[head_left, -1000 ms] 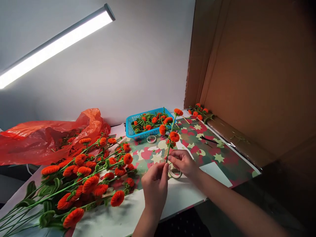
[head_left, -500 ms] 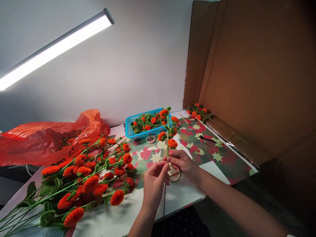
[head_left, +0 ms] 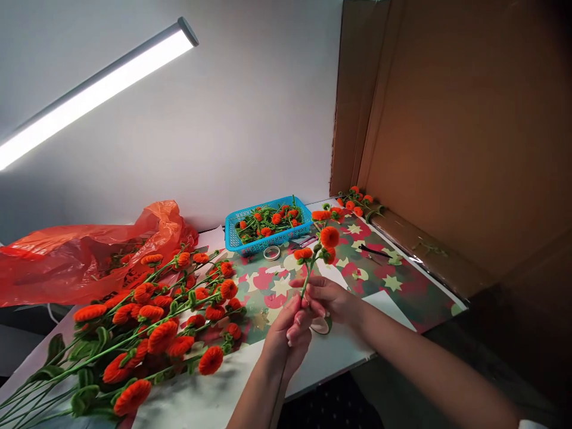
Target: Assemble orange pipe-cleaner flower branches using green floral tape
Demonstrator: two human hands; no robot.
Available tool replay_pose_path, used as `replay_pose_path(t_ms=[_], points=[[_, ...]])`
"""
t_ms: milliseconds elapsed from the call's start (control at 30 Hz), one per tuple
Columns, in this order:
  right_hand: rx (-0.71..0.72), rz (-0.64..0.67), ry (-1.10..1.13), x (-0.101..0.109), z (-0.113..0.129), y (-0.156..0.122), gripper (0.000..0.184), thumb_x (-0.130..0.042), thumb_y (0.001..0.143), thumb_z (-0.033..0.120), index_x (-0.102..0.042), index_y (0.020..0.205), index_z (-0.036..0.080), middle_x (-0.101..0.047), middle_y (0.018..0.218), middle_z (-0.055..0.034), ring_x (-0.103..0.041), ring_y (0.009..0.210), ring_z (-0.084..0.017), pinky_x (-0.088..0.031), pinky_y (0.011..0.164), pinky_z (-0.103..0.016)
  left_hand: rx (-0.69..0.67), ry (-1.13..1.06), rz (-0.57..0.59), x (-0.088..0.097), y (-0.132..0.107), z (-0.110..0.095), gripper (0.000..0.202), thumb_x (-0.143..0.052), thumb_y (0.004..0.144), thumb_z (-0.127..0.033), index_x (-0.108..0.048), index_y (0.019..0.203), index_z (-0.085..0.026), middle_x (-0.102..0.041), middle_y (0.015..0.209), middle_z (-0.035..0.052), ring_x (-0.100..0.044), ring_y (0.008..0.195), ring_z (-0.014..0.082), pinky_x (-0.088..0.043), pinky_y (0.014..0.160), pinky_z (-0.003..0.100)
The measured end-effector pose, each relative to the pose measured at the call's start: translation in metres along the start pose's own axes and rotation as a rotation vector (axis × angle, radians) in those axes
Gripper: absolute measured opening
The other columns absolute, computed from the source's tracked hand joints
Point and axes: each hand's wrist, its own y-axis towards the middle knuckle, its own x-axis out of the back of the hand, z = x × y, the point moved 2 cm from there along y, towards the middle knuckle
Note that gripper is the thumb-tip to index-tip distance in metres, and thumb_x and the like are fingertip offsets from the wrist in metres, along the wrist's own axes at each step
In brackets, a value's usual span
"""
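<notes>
My left hand point(head_left: 290, 330) is closed round the thin lower stem of an artificial flower spray point(head_left: 329, 237), which has several orange fuzzy blooms and a green stalk. The spray leans up and to the right. My right hand point(head_left: 333, 298) is closed at the stem just above, fingers pinched against it. A roll of green tape point(head_left: 322, 326) hangs beneath the right hand's fingers, partly hidden by them. What exactly lies between the right fingertips is hard to make out.
Many finished orange flower stems point(head_left: 163, 336) lie at left, by a red plastic bag point(head_left: 89, 256). Behind stands a blue basket point(head_left: 268, 240) of small flowers, with a white tape ring point(head_left: 272, 253) before it. Cardboard point(head_left: 456, 137) walls the right side; more flowers point(head_left: 357, 208) lie there.
The flower spray has turned and tipped from upright to leaning right. My left hand has rolled over, its fingers now wrapped round the stem.
</notes>
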Motion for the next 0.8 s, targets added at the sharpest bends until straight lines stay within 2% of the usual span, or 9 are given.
replay_pose_path(t_ms=[67,167,233,300,367,433,567,667,800], points=[[0.017,-0.075,-0.048,0.002,0.001,0.001,0.033,-0.07,0.071,0.043,-0.067,0.08,0.012,-0.049,0.039,0.007,-0.037,0.033,-0.004,-0.03,0.039,-0.018,-0.028,0.137,-0.032,0.001,0.0,-0.002,0.028,-0.074,0.066,-0.037,-0.063,0.069,-0.011,-0.044,0.05,-0.0064,-0.028,0.035,-0.0022,-0.025,0.032,0.008],[0.081,-0.204,-0.162,0.002,0.005,0.002,0.03,-0.071,0.07,0.041,-0.066,0.073,0.012,-0.046,0.037,0.008,-0.035,0.032,-0.004,-0.028,0.037,-0.018,-0.261,0.601,-0.15,0.003,-0.004,-0.009,0.024,-0.072,0.068,-0.036,-0.066,0.074,-0.013,-0.059,0.061,0.0005,-0.051,0.05,0.0062,-0.043,0.048,0.016],[0.126,-0.266,-0.229,0.0,0.007,0.003,0.03,-0.072,0.069,0.041,-0.066,0.07,0.012,-0.045,0.037,0.008,-0.036,0.034,-0.004,-0.028,0.038,-0.018,-0.437,0.887,-0.243,0.002,-0.009,-0.014,0.019,-0.07,0.071,-0.033,-0.067,0.076,-0.015,-0.064,0.067,0.0027,-0.057,0.06,0.0112,-0.047,0.057,0.021],[0.141,-0.292,-0.276,-0.002,0.009,0.003,0.031,-0.072,0.068,0.043,-0.066,0.069,0.012,-0.045,0.037,0.0078,-0.036,0.035,-0.004,-0.028,0.039,-0.018,-0.524,1.008,-0.282,0.001,-0.011,-0.016,0.018,-0.066,0.075,-0.033,-0.067,0.076,-0.016,-0.064,0.065,0.0023,-0.058,0.06,0.0126,-0.047,0.058,0.022],[0.128,-0.282,-0.296,-0.001,0.008,0.002,0.034,-0.07,0.069,0.045,-0.068,0.073,0.012,-0.046,0.038,0.0073,-0.037,0.036,-0.004,-0.029,0.04,-0.019,-0.511,0.945,-0.249,0.0,-0.01,-0.014,0.02,-0.063,0.077,-0.035,-0.066,0.074,-0.015,-0.061,0.063,0.0012,-0.056,0.055,0.0107,-0.046,0.053,0.021],[0.097,-0.228,-0.291,-0.001,0.006,0.002,0.039,-0.067,0.072,0.049,-0.069,0.077,0.011,-0.048,0.039,0.0062,-0.039,0.037,-0.005,-0.031,0.042,-0.02,-0.442,0.742,-0.191,0.001,-0.006,-0.011,0.022,-0.064,0.076,-0.036,-0.064,0.072,-0.014,-0.058,0.06,-0.0005,-0.05,0.048,0.0064,-0.041,0.046,0.017],[0.045,-0.076,-0.186,-0.004,0.002,0.002,0.049,-0.059,0.077,0.054,-0.066,0.098,0.01,-0.051,0.04,0.005,-0.042,0.039,-0.007,-0.032,0.044,-0.021,-0.227,0.276,-0.096,0.005,0.002,-0.008,0.03,-0.075,0.064,-0.035,-0.056,0.061,-0.012,-0.049,0.053,-0.0047,-0.03,0.037,-0.0016,-0.023,0.033,0.009],[0.015,0.015,-0.095,-0.004,0.001,0.001,0.052,-0.058,0.079,0.051,-0.058,0.112,0.011,-0.051,0.04,0.0064,-0.041,0.038,-0.007,-0.033,0.045,-0.019,-0.058,0.081,-0.018,0.007,0.003,-0.007,0.032,-0.079,0.059,-0.033,-0.056,0.064,-0.011,-0.046,0.052,-0.0064,-0.023,0.036,-0.0031,-0.018,0.03,0.007],[0.003,0.007,-0.125,-0.001,0.0,0.002,0.039,-0.062,0.078,0.047,-0.061,0.095,0.012,-0.048,0.037,0.0085,-0.037,0.033,-0.005,-0.032,0.042,-0.018,0.008,0.121,-0.032,0.011,0.003,-0.008,0.034,-0.078,0.058,-0.036,-0.057,0.065,-0.011,-0.044,0.051,-0.0067,-0.023,0.035,-0.0026,-0.018,0.03,0.008]])
